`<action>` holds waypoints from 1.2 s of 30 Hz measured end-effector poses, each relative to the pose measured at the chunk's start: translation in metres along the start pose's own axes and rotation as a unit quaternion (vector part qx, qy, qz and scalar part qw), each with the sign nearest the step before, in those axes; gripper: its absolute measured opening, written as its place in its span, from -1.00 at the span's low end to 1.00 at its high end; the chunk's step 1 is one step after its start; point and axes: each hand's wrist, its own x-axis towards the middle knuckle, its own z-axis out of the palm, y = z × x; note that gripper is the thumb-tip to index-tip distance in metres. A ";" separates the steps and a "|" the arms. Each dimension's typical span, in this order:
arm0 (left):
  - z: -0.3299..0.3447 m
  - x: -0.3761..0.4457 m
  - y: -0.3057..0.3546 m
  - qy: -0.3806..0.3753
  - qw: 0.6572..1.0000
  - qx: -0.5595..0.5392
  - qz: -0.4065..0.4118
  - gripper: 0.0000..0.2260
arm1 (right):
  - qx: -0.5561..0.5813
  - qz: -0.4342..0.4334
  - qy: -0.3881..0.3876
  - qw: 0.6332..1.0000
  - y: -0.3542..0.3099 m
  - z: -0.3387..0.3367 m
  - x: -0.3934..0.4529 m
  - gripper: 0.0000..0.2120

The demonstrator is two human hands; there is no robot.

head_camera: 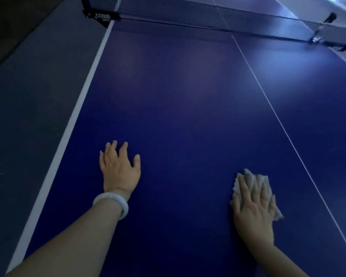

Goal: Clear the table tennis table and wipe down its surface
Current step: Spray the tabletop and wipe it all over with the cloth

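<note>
- The room is dim; a dark blue table tennis tabletop (pixel 188 116) with white edge and centre lines fills the view, and a black mesh net (pixel 208 15) crosses its far end, with grey floor (pixel 28 96) to the left.
- The right hand (pixel 254 212) lies flat on a crumpled grey-beige cloth (pixel 264 182), fingers straight and spread, pressing it to the tabletop just left of the centre line; this grip is open-palmed, likely so the whole cloth bears on the surface.
- The left hand (pixel 119 168), with a white bangle (pixel 113 202) at the wrist, rests flat and empty, fingers apart, probably as a brace while leaning forward.
- No loose items show on this half, so clearing seems done and wiping is in hand.
</note>
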 end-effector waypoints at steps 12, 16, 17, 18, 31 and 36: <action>0.005 -0.151 0.014 -0.056 0.978 0.138 0.149 -0.38 | 0.021 -0.023 0.019 0.999 0.008 0.009 0.007 -0.43; 0.005 -0.207 0.017 -0.079 0.970 0.163 0.161 -0.38 | 0.016 -0.038 -0.007 0.999 0.011 0.006 0.008 -0.44; 0.005 -0.214 0.018 -0.083 0.970 0.167 0.157 -0.38 | 0.022 -0.054 -0.018 0.998 0.014 0.003 0.008 -0.45; 0.005 -0.218 0.020 -0.084 0.970 0.171 0.150 -0.38 | 0.026 -0.073 -0.034 0.996 0.021 -0.001 0.007 -0.45; 0.008 -0.221 0.019 -0.054 0.978 0.146 0.136 -0.46 | -0.015 -0.019 -0.053 0.998 0.197 -0.029 -0.018 -0.42; 0.007 -0.221 0.021 -0.055 0.980 0.141 0.132 -0.42 | -0.054 -0.107 -0.040 0.992 0.114 -0.012 -0.030 -0.41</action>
